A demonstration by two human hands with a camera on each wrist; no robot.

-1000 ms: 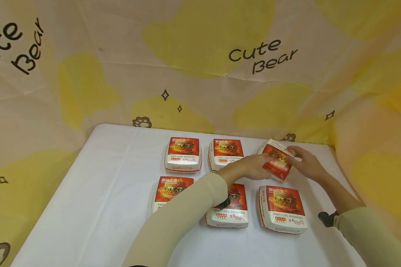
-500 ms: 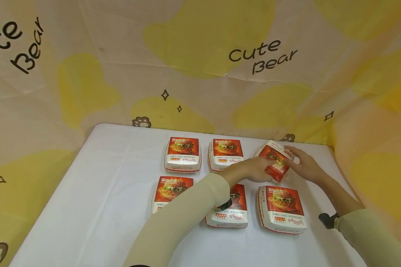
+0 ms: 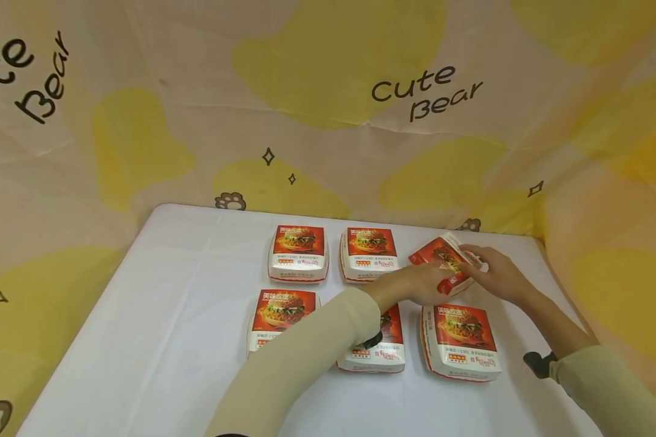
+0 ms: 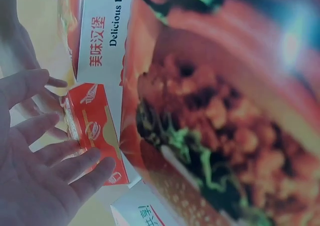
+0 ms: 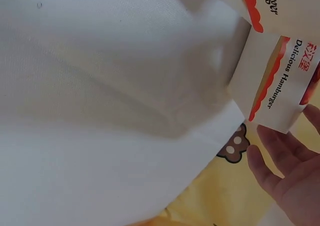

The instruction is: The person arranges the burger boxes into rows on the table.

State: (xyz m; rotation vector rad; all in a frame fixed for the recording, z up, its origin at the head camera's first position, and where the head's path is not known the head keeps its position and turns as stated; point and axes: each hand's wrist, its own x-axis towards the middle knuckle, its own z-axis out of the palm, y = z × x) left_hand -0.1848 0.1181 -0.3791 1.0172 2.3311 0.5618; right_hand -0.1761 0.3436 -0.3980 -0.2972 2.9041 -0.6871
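Note:
Both hands are at a red-and-white burger box (image 3: 443, 258), turned askew at the table's back right. My left hand (image 3: 429, 282) lies across its front left; in the left wrist view the left hand's fingers (image 4: 85, 168) are spread and fairly straight, touching the box's red side (image 4: 95, 131). At the opposite side, my right hand (image 3: 494, 273) has thumb and fingers about the box's corner. In the right wrist view, the right hand (image 5: 295, 173) grips that corner of the box (image 5: 280, 80). The left palm's contact is hidden in the head view.
Two matching boxes stand in the back row, one left (image 3: 298, 252) and one middle (image 3: 367, 252). In front are a left box (image 3: 284, 312), a middle box (image 3: 388, 358) partly behind the left sleeve, and a right box (image 3: 461, 340). A patterned cloth (image 3: 306, 109) rises behind the white table (image 3: 158, 303).
The handled box has turned in place between the hands and sits slightly lower, with more of its pale right side showing. The other boxes keep their places.

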